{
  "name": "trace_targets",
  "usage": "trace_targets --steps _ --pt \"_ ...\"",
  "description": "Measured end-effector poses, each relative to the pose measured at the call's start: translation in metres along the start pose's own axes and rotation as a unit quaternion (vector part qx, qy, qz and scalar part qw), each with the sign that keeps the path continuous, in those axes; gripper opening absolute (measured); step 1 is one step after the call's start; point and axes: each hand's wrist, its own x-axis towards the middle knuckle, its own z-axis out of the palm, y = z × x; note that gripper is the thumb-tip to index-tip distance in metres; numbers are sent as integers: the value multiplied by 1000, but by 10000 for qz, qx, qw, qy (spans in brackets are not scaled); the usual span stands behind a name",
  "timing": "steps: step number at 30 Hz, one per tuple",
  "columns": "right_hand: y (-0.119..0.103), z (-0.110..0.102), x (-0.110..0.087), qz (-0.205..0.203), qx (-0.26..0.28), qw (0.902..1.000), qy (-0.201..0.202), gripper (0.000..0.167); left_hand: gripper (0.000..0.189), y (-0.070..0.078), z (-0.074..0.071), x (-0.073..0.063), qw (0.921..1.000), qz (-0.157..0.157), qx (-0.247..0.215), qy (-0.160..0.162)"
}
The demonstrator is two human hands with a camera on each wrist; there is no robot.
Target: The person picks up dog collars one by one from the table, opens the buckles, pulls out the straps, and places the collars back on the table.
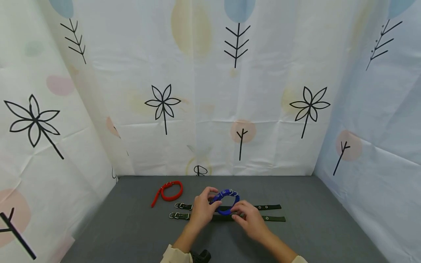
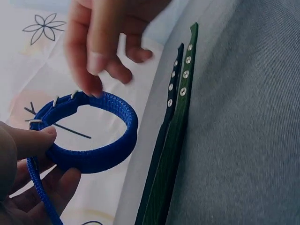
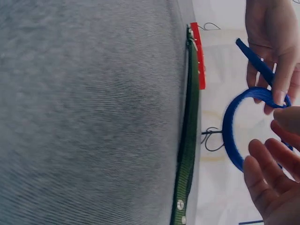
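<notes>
In the head view a blue pet collar (image 1: pixel 225 213), buckled into a ring, is held up over the middle of the table. My left hand (image 1: pixel 203 208) pinches its left side between thumb and fingers. The loose strap end hangs past that hand in the left wrist view, where the collar (image 2: pixel 105 157) shows metal fittings near the thumb. My right hand (image 1: pixel 250 221) is at the ring's right side, fingers loosely bent and spread, fingertips right at the band. Beneath the hands, a dark green collar (image 1: pixel 271 207) and a green collar (image 1: pixel 277 219) lie straight, partly hidden.
A red collar (image 1: pixel 170 199), closed in a loop with its tail out, lies at the back left of the grey table (image 1: pixel 131 226). Patterned white cloth (image 1: pixel 210 146) walls off the back and both sides. A black object (image 1: pixel 201 256) sits by the left sleeve.
</notes>
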Motion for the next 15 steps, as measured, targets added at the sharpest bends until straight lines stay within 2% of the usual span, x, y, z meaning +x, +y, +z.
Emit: trace_targets --steps 4,7,11,15 --pt "-2 -2 7 -197 -83 9990 382 16 30 -3 -2 -1 9992 157 366 -107" --pt "-3 -4 11 -202 -167 9982 533 21 31 -6 -2 -3 9961 427 751 -198" --pt "-3 -5 18 -257 -426 9972 555 21 33 -7 -1 -4 9889 829 1192 -299" --pt "-1 -6 23 -393 -672 9959 465 20 34 -7 -1 -5 9839 1074 1389 -327"
